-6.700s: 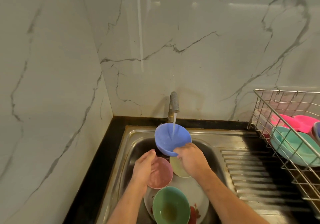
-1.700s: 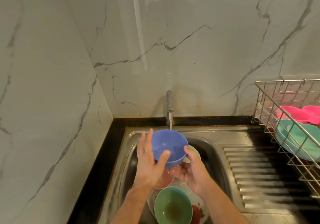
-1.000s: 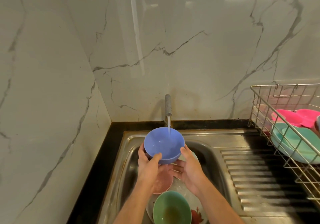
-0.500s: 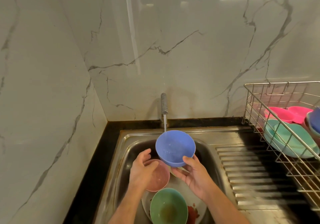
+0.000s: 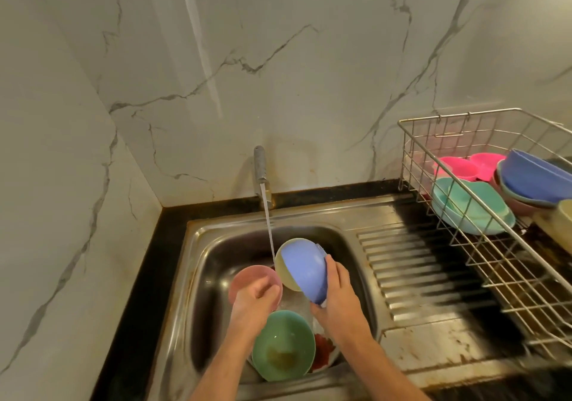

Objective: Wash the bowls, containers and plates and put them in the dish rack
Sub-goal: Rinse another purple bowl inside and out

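My right hand (image 5: 339, 301) grips the rim of a blue bowl (image 5: 306, 270), tipped on its side over the steel sink (image 5: 201, 276) with its outside towards me. Behind it in the sink lies a pale yellow bowl (image 5: 283, 272). My left hand (image 5: 257, 300) reaches onto a pink bowl (image 5: 247, 280), its fingers curled at the near rim. A green bowl (image 5: 283, 345) sits nearest me on a flowered plate (image 5: 323, 352). Water runs from the tap (image 5: 260, 165) just left of the blue bowl. The wire dish rack (image 5: 464, 215) stands at the right.
The rack holds pink dishes (image 5: 461, 167), teal bowls (image 5: 470, 205), a blue bowl (image 5: 535, 181) and a cream container (image 5: 557, 224). A ribbed steel drainboard (image 5: 411, 264) lies between sink and rack. Marble walls close the left and back.
My right hand has tipped the blue bowl from upright under the stream onto its side. My left hand has let go of it and dropped onto the pink bowl. The view shifted right.
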